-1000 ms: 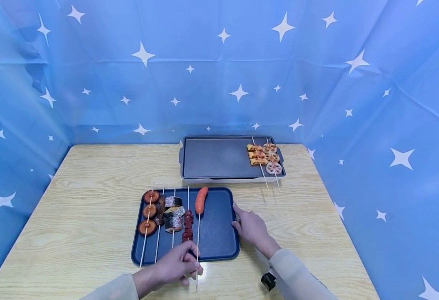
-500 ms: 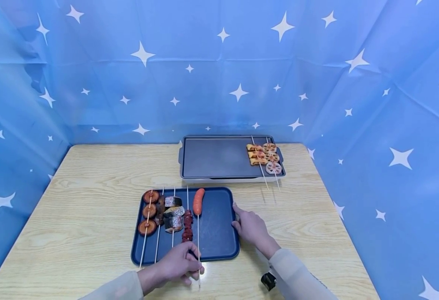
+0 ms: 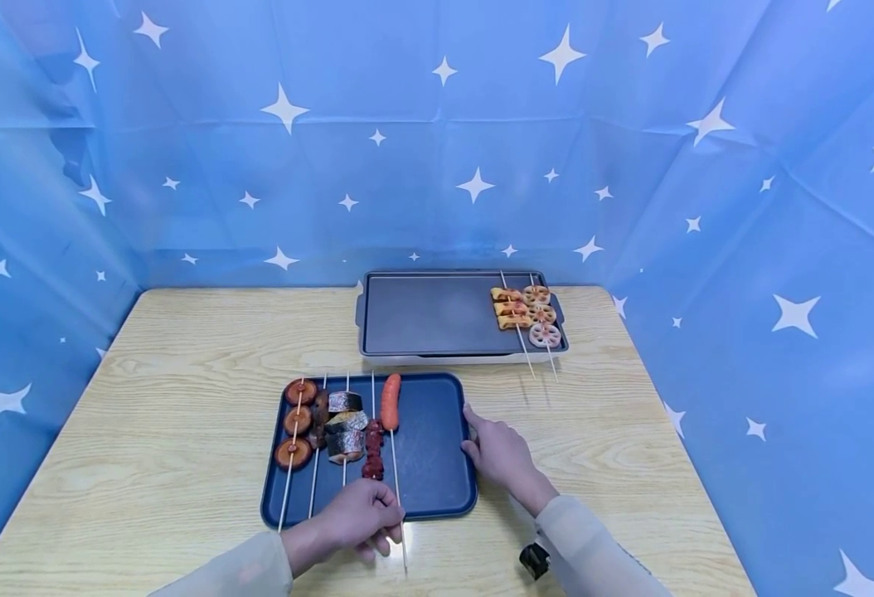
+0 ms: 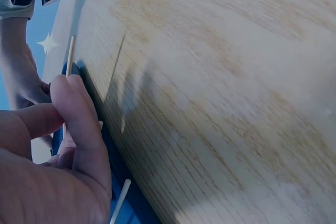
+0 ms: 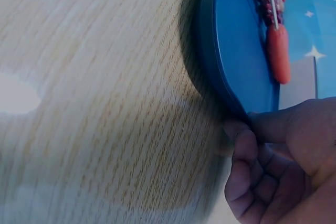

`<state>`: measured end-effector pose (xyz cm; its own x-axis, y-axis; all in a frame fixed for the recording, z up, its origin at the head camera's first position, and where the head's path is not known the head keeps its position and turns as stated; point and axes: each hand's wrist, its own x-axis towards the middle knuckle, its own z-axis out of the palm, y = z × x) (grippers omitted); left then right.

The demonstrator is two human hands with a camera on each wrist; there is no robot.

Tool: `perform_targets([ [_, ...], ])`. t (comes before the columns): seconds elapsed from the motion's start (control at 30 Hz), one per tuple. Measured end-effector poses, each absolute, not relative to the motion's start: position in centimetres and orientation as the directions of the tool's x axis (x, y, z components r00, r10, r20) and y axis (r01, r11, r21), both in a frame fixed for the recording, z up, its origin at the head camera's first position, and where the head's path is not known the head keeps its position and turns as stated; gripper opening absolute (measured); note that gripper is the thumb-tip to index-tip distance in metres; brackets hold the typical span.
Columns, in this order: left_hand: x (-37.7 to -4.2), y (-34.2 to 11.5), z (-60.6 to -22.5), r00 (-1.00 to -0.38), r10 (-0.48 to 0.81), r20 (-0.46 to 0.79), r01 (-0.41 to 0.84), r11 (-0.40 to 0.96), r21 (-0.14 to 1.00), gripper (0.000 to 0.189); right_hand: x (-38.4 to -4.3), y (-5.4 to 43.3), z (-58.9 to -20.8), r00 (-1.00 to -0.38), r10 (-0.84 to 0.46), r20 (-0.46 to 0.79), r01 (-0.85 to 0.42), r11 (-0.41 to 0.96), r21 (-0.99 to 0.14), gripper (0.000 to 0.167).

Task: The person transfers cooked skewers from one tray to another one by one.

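My left hand [image 3: 358, 516] pinches the lower stick of a sausage skewer [image 3: 390, 402] at the near edge of a dark blue tray [image 3: 433, 448]. The sausage end lies over the tray's far part, just right of a dark red meat skewer [image 3: 373, 448]. In the left wrist view, thumb and fingertips close on the thin stick [image 4: 71, 51]. On the tray's right side, my right hand [image 3: 504, 456] grips the rim; the right wrist view shows the thumb over the tray edge [image 5: 223, 72] and the other fingers curled below.
Mushroom skewer [image 3: 293, 452], a brown skewer [image 3: 319, 414] and a black-and-white wrapped skewer [image 3: 346, 427] fill the tray's left half. Behind it stands a griddle [image 3: 429, 315] bearing a lotus root skewer [image 3: 545, 335] and a yellow skewer [image 3: 512, 308] on its right. Wooden table [image 3: 146, 464] surrounds both.
The sausage end has swung left toward the meat skewer, while the stick's lower end has shifted right with my left hand. My right hand stays on the tray rim.
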<state>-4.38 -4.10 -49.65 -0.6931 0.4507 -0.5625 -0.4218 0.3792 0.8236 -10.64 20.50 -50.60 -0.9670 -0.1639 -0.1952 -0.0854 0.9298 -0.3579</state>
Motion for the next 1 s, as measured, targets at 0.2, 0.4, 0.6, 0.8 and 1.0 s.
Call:
perform_targets([
  [0.2, -4.2, -4.4, -49.6, -0.705, 0.453, -0.545, -0.402, 0.377, 0.834, 0.014, -10.5, 20.4, -50.6, -0.966, -0.173, -0.194, -0.095, 0.930, -0.355, 0.056],
  [0.4, -4.3, -4.6, -49.5, -0.687, 0.447, -0.573, -0.418, 0.402, 0.815, 0.014, -10.3, 20.5, -50.6, -0.969, -0.188, -0.159, -0.120, 0.926, -0.358, 0.056],
  [0.6, -4.4, -4.6, -49.3, -0.686, 0.448, -0.574, -0.410, 0.413, 0.813, 0.014, -10.4, 20.6, -50.6, -0.966, -0.186, -0.182, -0.110, 0.925, -0.363, 0.056],
  [0.8, -4.8, -4.7, -48.7, -0.680, 0.467, -0.566, -0.406, 0.404, 0.820, 0.014, -10.6, 20.5, -50.6, -0.964, -0.183, -0.193, -0.101, 0.923, -0.371, 0.056],
  [1.0, -6.3, -4.7, -47.7, -0.711, 0.481, -0.513, -0.364, 0.372, 0.854, 0.018, -10.8, 20.4, -50.4, -0.964, -0.172, -0.201, -0.091, 0.930, -0.357, 0.057],
])
